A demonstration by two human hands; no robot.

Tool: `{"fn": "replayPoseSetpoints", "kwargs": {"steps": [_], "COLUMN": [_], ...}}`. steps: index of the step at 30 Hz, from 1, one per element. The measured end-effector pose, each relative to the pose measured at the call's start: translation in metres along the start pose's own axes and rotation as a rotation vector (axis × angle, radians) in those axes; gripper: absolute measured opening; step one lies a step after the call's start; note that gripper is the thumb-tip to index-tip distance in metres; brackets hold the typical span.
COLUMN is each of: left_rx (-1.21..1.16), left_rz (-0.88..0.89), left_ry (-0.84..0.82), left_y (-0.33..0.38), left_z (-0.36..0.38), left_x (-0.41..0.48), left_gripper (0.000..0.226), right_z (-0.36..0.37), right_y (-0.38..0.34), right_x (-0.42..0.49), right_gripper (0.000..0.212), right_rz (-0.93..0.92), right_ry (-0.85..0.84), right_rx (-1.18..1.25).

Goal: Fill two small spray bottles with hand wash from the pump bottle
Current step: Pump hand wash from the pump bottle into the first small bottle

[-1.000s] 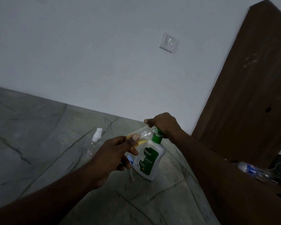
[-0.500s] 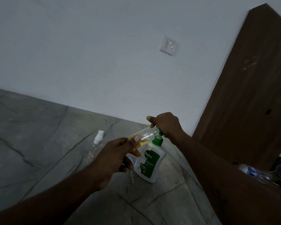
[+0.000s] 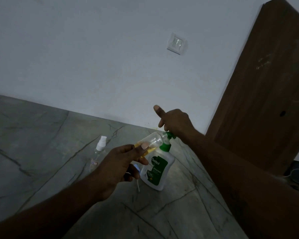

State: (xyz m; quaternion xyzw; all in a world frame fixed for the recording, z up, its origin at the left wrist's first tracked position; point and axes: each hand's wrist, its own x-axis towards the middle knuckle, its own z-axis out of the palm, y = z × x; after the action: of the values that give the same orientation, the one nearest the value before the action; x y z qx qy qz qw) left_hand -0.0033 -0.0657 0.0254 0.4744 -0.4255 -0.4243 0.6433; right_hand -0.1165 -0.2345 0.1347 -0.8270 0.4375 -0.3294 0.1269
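The left hand (image 3: 121,163) grips the tilted bottle (image 3: 152,142), mouth at the pump (image 3: 169,135) spout; the right hand (image 3: 176,121) rests on the pump, fingers loose (forefinger raised). The operator should press slowly, mouth aligned.

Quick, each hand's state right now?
Left hand: grips the small spray bottle, tilted.
Right hand: open, fingers straight, at the pump head.

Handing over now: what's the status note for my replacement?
Left hand: grips the open spray bottle, tilted, mouth at the pump head; its spray cap is tucked under the lower fingers.
Right hand: open, over the pump head.
Pump bottle stands on the floor; second spray bottle stands capped nearby.
Done: first bottle partly filled.
Left: finish, cap it, then the second, which looks unfilled.
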Motion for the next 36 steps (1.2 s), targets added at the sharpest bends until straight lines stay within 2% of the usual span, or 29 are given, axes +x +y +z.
{"fn": "replayPoseSetpoints", "kwargs": {"steps": [4,9,15,24,32,36], "left_rx": [-0.007,-0.007,-0.042,-0.025,-0.046,-0.044], "left_rz": [0.009,-0.006,0.009,-0.017,0.019,0.019], "left_ry": [0.007,0.004,-0.015,-0.022,-0.024,-0.030], "left_y": [0.000,-0.002,0.000,-0.003,-0.001,-0.002], "left_z": [-0.002,-0.003,-0.004,-0.005,-0.004,-0.005], "left_x": [0.001,0.002,0.002,0.003,0.003,0.003], "left_gripper": [0.051,0.051,0.053,0.052,0.049,0.048], "right_z": [0.013,0.017,0.010,0.022,0.009,0.016], "right_y": [0.008,0.012,0.006,0.012,0.003,0.007], "right_x": [-0.004,-0.002,0.001,0.000,-0.002,-0.008], "right_gripper": [0.063,0.054,0.061,0.046,0.061,0.050], "right_rz": [0.070,0.086,0.023,0.090,0.041,0.109], "right_ry": [-0.076,-0.091,-0.058,-0.100,-0.077,-0.122], "right_rx": [0.066,0.063,-0.004,0.035,0.033,0.116]}}
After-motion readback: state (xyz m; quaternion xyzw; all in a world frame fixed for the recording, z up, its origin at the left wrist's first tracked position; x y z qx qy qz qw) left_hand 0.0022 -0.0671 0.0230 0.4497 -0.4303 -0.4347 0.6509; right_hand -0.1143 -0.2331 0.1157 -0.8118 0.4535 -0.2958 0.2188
